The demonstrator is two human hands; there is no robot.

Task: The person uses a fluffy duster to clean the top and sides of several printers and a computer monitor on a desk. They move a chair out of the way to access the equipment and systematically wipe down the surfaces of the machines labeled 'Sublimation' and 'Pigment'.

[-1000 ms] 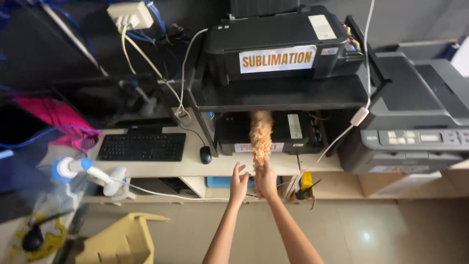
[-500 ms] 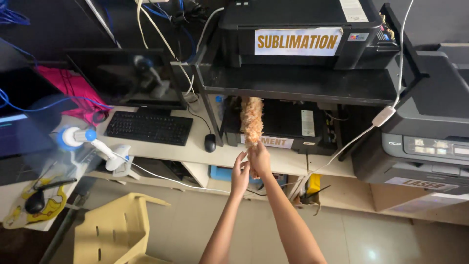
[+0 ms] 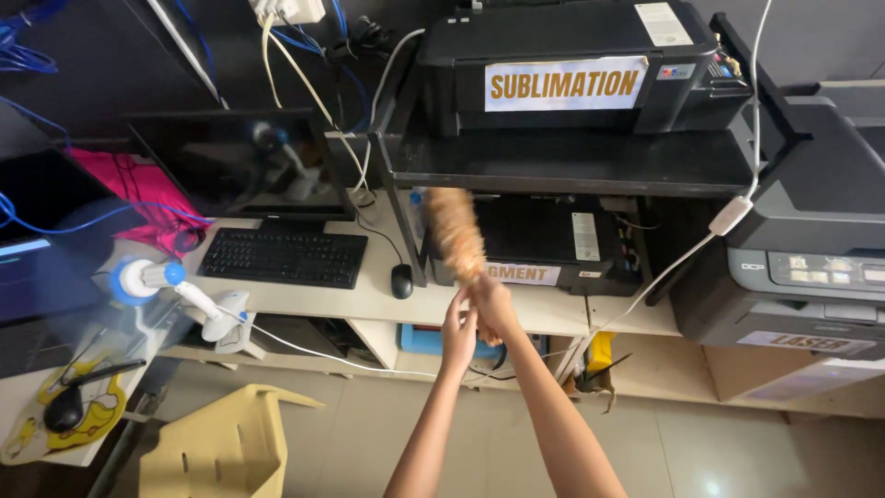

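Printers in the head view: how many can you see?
3. One black printer on the top shelf, another black printer on the desk below it behind the feather duster, and a grey printer at right. Others may be hidden.

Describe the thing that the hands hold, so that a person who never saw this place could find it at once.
Start at the black metal rack that carries one black printer above and another below. Before its lower level, both hands, left hand and right hand, grip the base of a feather duster. It is the only fluffy, orange-tan thing among hard black machines.
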